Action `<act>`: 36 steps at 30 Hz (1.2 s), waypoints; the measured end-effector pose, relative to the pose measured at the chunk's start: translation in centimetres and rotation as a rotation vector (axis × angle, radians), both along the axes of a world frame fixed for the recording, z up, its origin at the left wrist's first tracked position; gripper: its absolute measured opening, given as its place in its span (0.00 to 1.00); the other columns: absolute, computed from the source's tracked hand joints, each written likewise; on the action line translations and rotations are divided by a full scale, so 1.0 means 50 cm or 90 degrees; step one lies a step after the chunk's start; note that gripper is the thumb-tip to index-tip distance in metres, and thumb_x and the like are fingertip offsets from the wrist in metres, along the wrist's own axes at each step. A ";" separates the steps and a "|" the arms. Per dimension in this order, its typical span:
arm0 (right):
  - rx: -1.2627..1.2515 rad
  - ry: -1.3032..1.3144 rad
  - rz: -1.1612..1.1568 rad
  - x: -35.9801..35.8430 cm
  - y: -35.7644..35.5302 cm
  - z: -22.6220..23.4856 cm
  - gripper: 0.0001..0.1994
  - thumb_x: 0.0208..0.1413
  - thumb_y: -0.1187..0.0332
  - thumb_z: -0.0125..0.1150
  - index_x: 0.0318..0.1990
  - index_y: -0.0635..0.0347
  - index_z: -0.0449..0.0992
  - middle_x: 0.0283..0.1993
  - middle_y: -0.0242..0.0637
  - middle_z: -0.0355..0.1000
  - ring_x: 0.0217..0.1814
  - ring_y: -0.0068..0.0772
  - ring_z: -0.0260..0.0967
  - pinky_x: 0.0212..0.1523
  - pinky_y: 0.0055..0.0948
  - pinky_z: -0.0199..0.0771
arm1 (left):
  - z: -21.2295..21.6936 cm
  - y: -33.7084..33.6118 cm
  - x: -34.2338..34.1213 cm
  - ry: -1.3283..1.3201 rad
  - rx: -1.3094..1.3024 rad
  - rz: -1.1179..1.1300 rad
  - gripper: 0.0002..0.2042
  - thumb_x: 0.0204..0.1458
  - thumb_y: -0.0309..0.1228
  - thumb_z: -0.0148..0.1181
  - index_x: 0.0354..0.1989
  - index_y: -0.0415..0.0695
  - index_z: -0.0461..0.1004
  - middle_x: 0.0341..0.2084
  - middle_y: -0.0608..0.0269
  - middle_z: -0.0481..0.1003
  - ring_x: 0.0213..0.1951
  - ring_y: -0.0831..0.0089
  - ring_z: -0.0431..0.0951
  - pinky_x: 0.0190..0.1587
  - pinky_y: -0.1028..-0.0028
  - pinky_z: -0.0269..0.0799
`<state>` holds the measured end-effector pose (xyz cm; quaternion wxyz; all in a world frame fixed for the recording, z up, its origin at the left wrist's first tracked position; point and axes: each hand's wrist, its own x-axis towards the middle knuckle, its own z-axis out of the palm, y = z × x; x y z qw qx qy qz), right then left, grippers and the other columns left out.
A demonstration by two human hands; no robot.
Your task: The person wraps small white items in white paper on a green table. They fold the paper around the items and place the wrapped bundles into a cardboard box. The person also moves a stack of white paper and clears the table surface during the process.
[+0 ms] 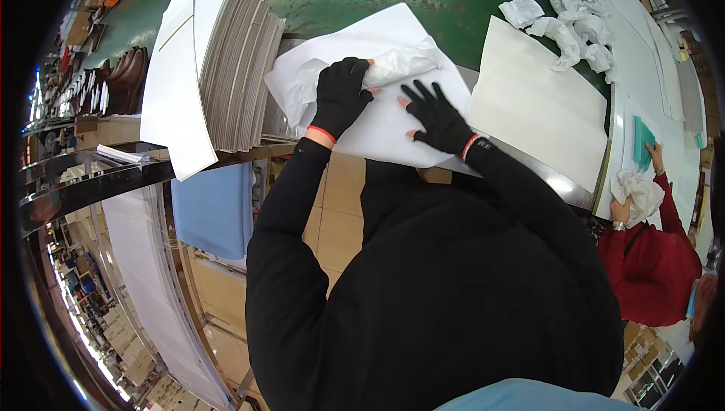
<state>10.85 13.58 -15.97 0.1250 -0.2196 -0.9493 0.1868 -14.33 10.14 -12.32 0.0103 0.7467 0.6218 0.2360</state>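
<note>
A crumpled roll of white tissue paper (pixel 404 65) lies on white paper sheets (pixel 404 128) at the table edge in front of me. My left hand (pixel 343 94), in a black glove with bare fingertips, is closed on the roll's left end. Loose tissue also shows just left of that hand. Gloved the same way, my right hand (pixel 438 118) rests with fingers spread on the sheets, a little below the roll's right end.
A tall stack of white-faced boards (pixel 234 71) stands at left, near brown boots (pixel 128 75). On the right lie a large pale sheet (pixel 540 101) and several crumpled tissue wads (pixel 581 22). Beyond, a person in red (pixel 653 267) handles tissue and a teal item (pixel 643 143).
</note>
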 end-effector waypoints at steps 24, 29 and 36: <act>-1.108 0.427 -0.381 -0.047 -0.030 0.076 0.24 0.54 0.56 0.65 0.50 0.63 0.69 0.30 0.28 0.70 0.35 0.17 0.68 0.36 0.22 0.71 | -0.033 -0.014 0.106 -0.370 -0.103 0.186 0.14 0.59 0.40 0.49 0.34 0.41 0.70 0.27 0.50 0.75 0.33 0.50 0.76 0.34 0.58 0.68; -1.009 0.561 -0.356 -0.016 0.003 0.178 0.17 0.52 0.59 0.67 0.42 0.63 0.76 0.35 0.29 0.73 0.33 0.19 0.69 0.34 0.22 0.70 | 0.097 -0.032 0.194 -0.486 -0.024 0.077 0.08 0.59 0.33 0.51 0.34 0.41 0.69 0.31 0.52 0.73 0.31 0.58 0.75 0.33 0.67 0.68; -0.547 0.388 -0.180 0.076 0.000 0.353 0.26 0.41 0.63 0.72 0.49 0.63 0.74 0.43 0.36 0.76 0.44 0.27 0.72 0.47 0.29 0.70 | 0.274 -0.019 0.210 -1.078 -0.072 -0.243 0.36 0.49 0.32 0.62 0.65 0.40 0.51 0.49 0.57 0.69 0.52 0.66 0.71 0.53 0.68 0.68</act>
